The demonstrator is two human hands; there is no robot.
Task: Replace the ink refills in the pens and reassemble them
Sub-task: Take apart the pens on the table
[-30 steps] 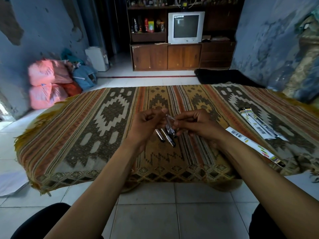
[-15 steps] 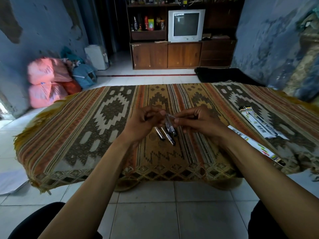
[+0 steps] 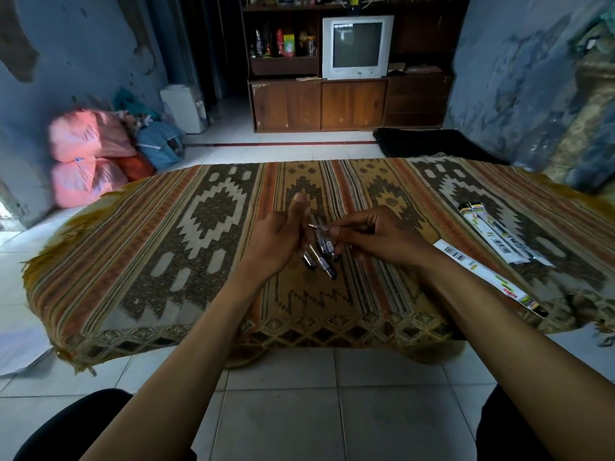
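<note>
Both hands are over the middle of the patterned mat (image 3: 199, 254). My left hand (image 3: 283, 237) has its thumb raised, and its lower fingers hold a small bundle of several black-and-clear pens (image 3: 322, 257) that fan downward. My right hand (image 3: 372, 234) pinches a thin pen part (image 3: 317, 226) whose metal tip points left at the left hand. The left fingers are mostly hidden behind the palm.
A long refill packet (image 3: 492, 277) lies on the mat under my right forearm, and more packets (image 3: 496, 237) lie further right. The mat's front edge meets white floor tiles (image 3: 299, 410). Pink bags (image 3: 83, 154) sit far left, and a TV cabinet (image 3: 352, 94) stands behind.
My left thumb has lifted off the thin part and now sticks up. The right hand keeps its pinch on that part, its tip now bare between the hands.
</note>
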